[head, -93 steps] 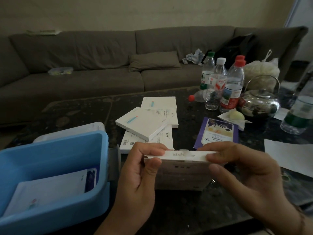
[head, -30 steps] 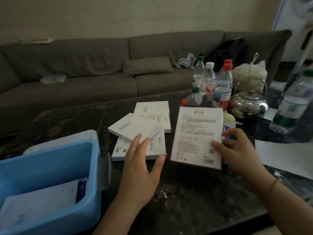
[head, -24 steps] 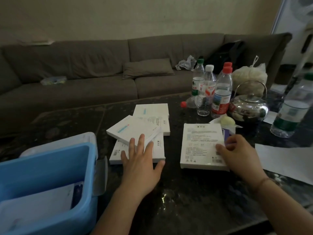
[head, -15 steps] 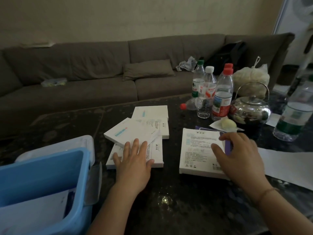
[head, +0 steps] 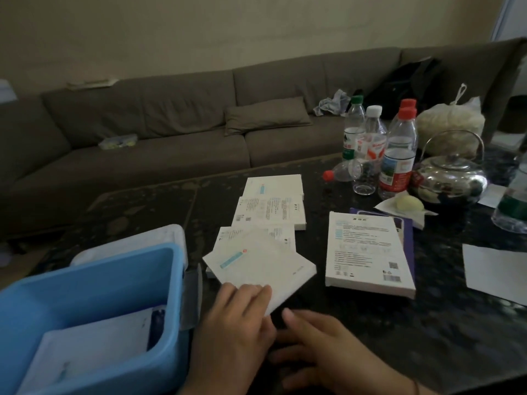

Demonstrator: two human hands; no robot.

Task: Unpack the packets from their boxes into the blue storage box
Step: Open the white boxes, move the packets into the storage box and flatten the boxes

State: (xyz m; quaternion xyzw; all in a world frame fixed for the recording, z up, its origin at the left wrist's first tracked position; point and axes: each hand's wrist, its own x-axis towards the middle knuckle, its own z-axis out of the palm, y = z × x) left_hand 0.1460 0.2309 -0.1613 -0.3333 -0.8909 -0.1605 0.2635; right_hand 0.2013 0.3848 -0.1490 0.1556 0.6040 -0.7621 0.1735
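Note:
My left hand (head: 233,323) grips the near corner of a white box with a blue stripe (head: 256,266), held tilted above the dark table. Just right of it, my right hand (head: 322,349) has relaxed, spread fingers and holds nothing; its thumb tip is close to the box corner. The blue storage box (head: 171,280) stands at the left with a white packet (head: 94,352) inside. Three more white boxes (head: 268,212) lie behind the held one. Another white box (head: 368,252) lies printed side up at the right, over a purple packet (head: 406,232).
Several plastic bottles (head: 396,155) and a steel kettle (head: 450,178) crowd the table's back right. A white paper sheet (head: 496,272) lies at the right edge. The storage box's white lid (head: 125,243) sits behind it. A brown sofa (head: 171,138) runs beyond the table.
My left hand took the striped box off the pile and pulled it toward me. My right hand left the printed box lying on the table and came in beside the left hand.

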